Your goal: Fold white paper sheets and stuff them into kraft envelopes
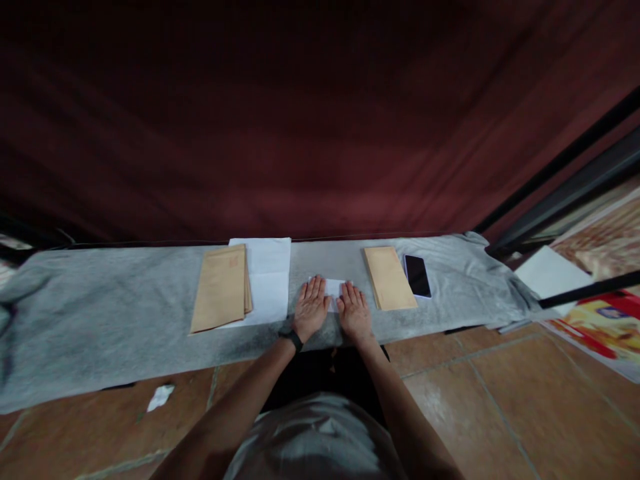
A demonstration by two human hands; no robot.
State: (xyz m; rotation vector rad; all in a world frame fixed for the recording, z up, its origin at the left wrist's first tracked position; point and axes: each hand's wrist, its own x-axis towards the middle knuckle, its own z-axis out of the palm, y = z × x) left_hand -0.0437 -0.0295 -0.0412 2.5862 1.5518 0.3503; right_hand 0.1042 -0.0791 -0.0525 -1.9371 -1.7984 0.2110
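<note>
A small white sheet of paper (333, 288), seemingly folded, lies on the grey cloth in front of me. My left hand (312, 308) presses flat on its left end, fingers stretched forward. On its right end rests my right hand (355, 312), also flat with the fingers extended. Both palms face down, and they hide the paper's ends. To the left, brown envelopes (220, 287) lie partly over larger white sheets of paper (269, 277). Close by on the right is a stack of brown envelopes (390, 278).
A dark-screened phone (417, 275) lies right of the envelope stack. Grey cloth (125, 300) covers the long narrow table. Behind it hangs a dark red curtain (320, 147). A crumpled white scrap (161, 397) is on the tiled floor. Black bars and printed boards stand at the right.
</note>
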